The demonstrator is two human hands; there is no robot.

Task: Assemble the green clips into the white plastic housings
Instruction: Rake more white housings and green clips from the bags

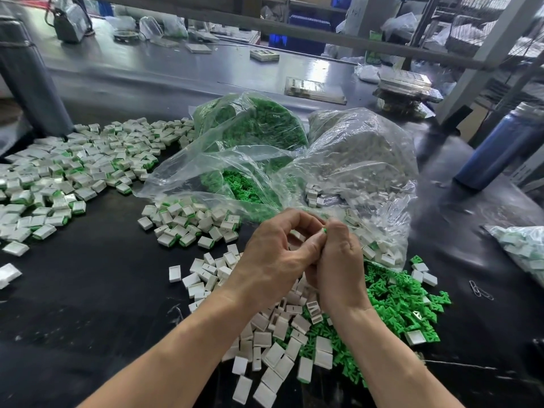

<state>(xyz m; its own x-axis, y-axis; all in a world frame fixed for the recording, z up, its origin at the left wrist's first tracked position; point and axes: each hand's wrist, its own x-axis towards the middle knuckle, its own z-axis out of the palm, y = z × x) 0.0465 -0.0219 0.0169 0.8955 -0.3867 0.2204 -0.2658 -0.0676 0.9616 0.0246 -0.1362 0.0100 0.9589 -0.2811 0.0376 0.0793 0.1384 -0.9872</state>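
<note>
Both hands meet at the middle of the head view, just below centre: my left hand (276,254) curls its fingers and thumb in toward my right hand (338,260), which pinches a green clip (324,230) whose tip alone shows between the fingertips. Whether a white housing already sits between my palms I cannot tell; the fingers hide it. I judge this to be the press-in step, one clip going into one housing.

To do it well, I would line the clip square to the slot before pushing, then press with the thumb until it seats flush, not skewed. These parts look small and light, so a tilted start could jam or flick the clip away.

From my hands, loose white housings (279,343) lie at 6 o'clock, just beneath my wrists. Loose green clips (403,301) spread at 4 o'clock, touching the housings. Finished pieces, white with green showing (59,175), pile at 10 o'clock, well apart, with a smaller heap (188,219) at 9 o'clock, near. Clear bags (294,160) of stock sit at 12 o'clock. I would drop each finished piece toward 9 o'clock so it stays out of the raw stock.
</note>
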